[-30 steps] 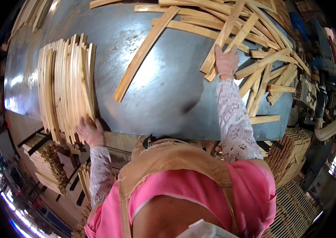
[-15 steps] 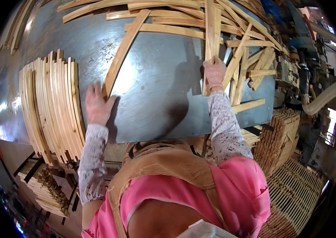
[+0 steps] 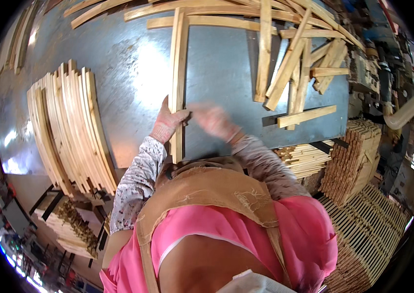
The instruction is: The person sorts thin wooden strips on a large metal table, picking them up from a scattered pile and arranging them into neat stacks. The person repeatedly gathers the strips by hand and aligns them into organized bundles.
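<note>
A light wooden strip (image 3: 174, 63), with what looks like a darker second strip (image 3: 183, 58) against its right side, runs lengthwise toward my body on the metal table. My left hand (image 3: 166, 122) is closed around them near the close end, thumb laid across the top. Just right of the strips, my right hand (image 3: 214, 122) is smeared by motion, its fingers pointing at my left thumb. Whether it touches the wood I cannot tell. Both hands wear thin, pale pinkish gloves.
Left on the table (image 3: 114, 68) lies a row of strips side by side (image 3: 72, 127). Loose strips (image 3: 290, 68) cross each other at the far side and right. Stacked wood (image 3: 351, 161) stands beyond the right edge, near a flexible hose (image 3: 409, 108).
My left hand has moved right and closed on the strips, now upright in view. My right hand has left the strips on the right and come to the middle.
</note>
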The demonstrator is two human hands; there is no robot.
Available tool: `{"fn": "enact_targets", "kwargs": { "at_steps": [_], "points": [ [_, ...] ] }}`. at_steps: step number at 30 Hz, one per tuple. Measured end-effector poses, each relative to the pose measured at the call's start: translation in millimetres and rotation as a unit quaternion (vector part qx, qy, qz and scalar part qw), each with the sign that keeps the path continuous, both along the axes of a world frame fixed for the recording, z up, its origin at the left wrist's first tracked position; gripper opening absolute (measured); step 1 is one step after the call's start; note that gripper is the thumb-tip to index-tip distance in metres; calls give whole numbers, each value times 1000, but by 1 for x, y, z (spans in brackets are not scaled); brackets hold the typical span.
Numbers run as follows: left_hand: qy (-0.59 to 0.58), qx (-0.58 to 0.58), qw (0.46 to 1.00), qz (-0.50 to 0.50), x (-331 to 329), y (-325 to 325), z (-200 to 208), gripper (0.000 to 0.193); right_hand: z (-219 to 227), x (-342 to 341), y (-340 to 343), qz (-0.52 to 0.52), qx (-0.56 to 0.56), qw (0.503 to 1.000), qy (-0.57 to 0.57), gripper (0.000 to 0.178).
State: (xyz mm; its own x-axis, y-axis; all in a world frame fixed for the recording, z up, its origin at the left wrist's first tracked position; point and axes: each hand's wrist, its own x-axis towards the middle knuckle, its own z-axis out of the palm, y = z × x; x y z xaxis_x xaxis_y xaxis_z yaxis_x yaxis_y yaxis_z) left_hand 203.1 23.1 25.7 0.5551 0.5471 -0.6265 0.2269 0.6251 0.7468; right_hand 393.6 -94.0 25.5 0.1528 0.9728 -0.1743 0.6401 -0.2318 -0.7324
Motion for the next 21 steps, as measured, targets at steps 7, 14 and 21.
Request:
{"fn": "enact_targets", "kwargs": {
  "at_steps": [7,14,21],
  "points": [
    [240,101,960,104,-73,-24,47,65,7,188,39,-339,-124,871,-333,91],
    [696,460,544,-87,-253,-40,11,104,29,120,-9,-357,-36,912,-197,82],
    [266,706,564,-336,-9,28,96,93,90,125,-123,42,-26,971,-235,59]
  ]
}}
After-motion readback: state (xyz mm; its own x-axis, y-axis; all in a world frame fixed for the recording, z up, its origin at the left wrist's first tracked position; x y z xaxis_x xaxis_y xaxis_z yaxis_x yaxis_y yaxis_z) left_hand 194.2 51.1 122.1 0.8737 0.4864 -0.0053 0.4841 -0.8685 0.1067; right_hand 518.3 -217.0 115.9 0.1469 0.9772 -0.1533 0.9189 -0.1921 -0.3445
